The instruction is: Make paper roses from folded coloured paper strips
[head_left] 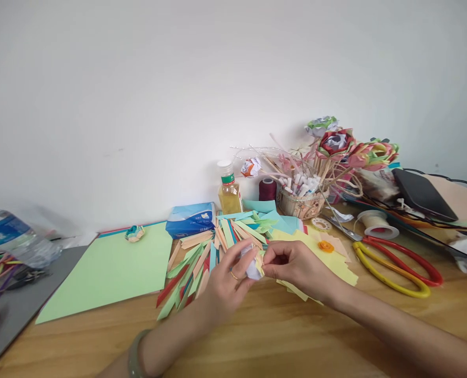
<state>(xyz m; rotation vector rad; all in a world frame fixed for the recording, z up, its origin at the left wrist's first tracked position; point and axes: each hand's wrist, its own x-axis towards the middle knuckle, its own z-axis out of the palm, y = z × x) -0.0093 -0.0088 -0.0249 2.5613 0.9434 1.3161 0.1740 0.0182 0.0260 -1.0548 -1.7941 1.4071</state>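
A small white and pale-yellow paper flower (254, 268) is held between my two hands above the table. My left hand (230, 275), with a ring on one finger, is closed around its left side. On the other side, my right hand (292, 265) pinches the yellow edge with thumb and forefinger. Behind the hands lies a heap of coloured paper strips (194, 265) in green, peach, red and blue. Yellow paper sheets (336, 268) lie beneath my right hand, with a small orange paper coil (326, 246) on them.
Large scissors (394, 268) with red and yellow handles lie right, near a thread spool (377, 224). A basket (302, 203) of paper flowers stands behind, beside a glue bottle (229, 191) and a blue tissue pack (190, 219). Green sheets (111, 273) lie left, near a plastic bottle (17, 236).
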